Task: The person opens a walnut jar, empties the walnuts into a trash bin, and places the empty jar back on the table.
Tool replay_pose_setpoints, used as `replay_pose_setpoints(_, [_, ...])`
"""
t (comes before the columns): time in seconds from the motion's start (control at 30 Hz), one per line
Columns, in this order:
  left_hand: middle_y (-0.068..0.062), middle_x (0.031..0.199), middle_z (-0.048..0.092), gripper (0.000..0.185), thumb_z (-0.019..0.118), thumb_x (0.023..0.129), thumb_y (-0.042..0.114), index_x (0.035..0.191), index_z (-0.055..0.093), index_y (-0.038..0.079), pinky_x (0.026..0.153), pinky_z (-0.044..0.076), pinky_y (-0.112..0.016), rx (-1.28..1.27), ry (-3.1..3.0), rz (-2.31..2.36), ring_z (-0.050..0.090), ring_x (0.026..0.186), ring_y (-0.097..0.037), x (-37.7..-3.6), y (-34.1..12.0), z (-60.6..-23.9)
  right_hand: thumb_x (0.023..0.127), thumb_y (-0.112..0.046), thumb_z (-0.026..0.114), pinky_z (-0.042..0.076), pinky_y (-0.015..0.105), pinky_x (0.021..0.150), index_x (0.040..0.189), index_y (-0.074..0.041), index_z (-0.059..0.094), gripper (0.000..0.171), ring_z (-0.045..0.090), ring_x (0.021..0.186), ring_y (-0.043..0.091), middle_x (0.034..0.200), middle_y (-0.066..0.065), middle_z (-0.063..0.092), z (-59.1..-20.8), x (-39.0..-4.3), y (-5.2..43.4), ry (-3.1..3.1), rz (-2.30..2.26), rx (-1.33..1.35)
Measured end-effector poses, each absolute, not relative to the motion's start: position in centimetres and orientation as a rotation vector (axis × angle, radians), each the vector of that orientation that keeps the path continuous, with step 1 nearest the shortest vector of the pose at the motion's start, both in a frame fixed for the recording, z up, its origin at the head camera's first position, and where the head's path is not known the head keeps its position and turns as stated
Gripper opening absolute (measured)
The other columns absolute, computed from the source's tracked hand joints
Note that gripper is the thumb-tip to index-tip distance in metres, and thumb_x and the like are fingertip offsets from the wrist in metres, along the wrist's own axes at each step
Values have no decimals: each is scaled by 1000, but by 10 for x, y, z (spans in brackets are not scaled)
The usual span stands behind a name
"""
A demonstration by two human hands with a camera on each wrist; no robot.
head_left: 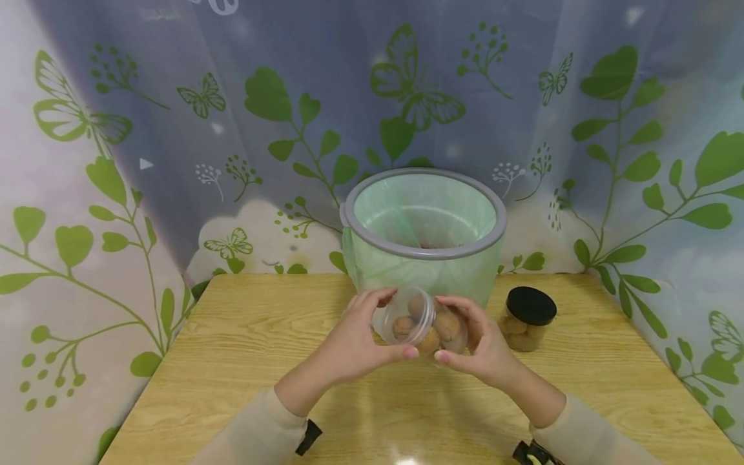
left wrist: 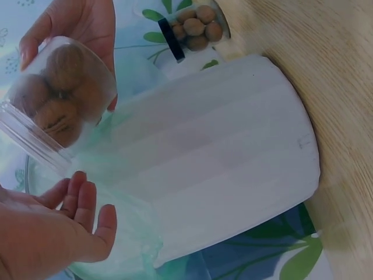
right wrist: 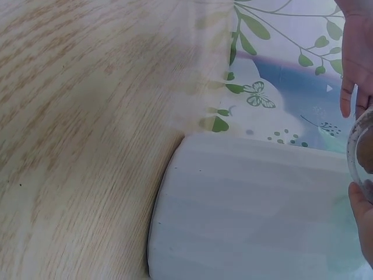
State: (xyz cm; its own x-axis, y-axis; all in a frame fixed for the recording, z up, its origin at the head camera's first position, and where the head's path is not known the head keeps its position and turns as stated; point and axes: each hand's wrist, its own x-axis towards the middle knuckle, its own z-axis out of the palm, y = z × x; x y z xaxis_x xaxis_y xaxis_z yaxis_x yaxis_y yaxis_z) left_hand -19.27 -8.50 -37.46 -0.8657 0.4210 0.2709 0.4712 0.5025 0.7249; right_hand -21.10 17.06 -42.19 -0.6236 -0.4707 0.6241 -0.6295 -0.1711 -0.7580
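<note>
A clear plastic jar (head_left: 449, 332) holds several walnuts (left wrist: 61, 119) and is tilted, its threaded, uncovered mouth turned to the left. My right hand (head_left: 479, 342) grips the jar around its body, thumb in front and fingers behind. At the mouth, my left hand (head_left: 354, 342) lies with relaxed, loosely curved fingers beside the rim; in the left wrist view its fingertips (left wrist: 78, 176) are close under the rim, and contact cannot be told. Behind the jar stands a bin (head_left: 427, 281) with a grey rim and a pale green liner bag.
A second jar (head_left: 526, 329) of walnuts with a black lid stands on the wooden table (head_left: 267, 336), right of the bin. A printed curtain (head_left: 314, 58) with leaves and butterflies hangs behind the table and along its sides.
</note>
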Motion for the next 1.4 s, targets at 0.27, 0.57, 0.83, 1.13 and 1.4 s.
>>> replay_pose_setpoints(0.27, [3, 156, 34, 101, 89, 75, 41, 157, 33, 22, 108, 35, -57, -1047, -2604, -1300, 33, 141, -21, -205, -96, -375, 81, 12, 74, 49, 26, 95, 143, 11, 37, 72, 54, 122, 16, 139, 4, 53, -420, -210, 171, -1940, 1922, 1296])
replay_pose_setpoints(0.57, [8, 153, 38, 107, 93, 71, 35, 158, 32, 21, 113, 32, -51, -1246, -2587, -1265, 32, 142, -15, -218, -102, -371, 83, 9, 74, 49, 26, 96, 142, 12, 37, 70, 53, 124, 16, 140, 4, 53, -422, -210, 170, -1945, 1931, 1320])
replay_pose_setpoints(0.83, [5, 144, 43, 96, 91, 74, 38, 153, 39, 22, 110, 36, -50, -1219, -2611, -1252, 38, 136, -17, -217, -100, -370, 83, 8, 75, 48, 27, 97, 142, 11, 38, 70, 52, 124, 17, 140, 5, 53, -421, -210, 171, -1952, 1931, 1322])
replay_pose_setpoints(1.13, [2, 142, 46, 87, 87, 75, 47, 145, 47, 16, 106, 39, -48, -1055, -2663, -1226, 41, 132, -18, -210, -94, -366, 83, 9, 74, 50, 27, 95, 143, 10, 37, 70, 54, 122, 16, 139, 4, 53, -422, -211, 171, -1960, 1937, 1311])
replay_pose_setpoints(1.4, [2, 137, 53, 84, 82, 75, 58, 140, 52, 14, 106, 36, -50, -911, -2665, -1138, 46, 128, -19, -204, -88, -366, 84, 10, 73, 50, 27, 94, 143, 11, 37, 70, 55, 121, 16, 139, 4, 54, -420, -211, 172, -1946, 1923, 1317])
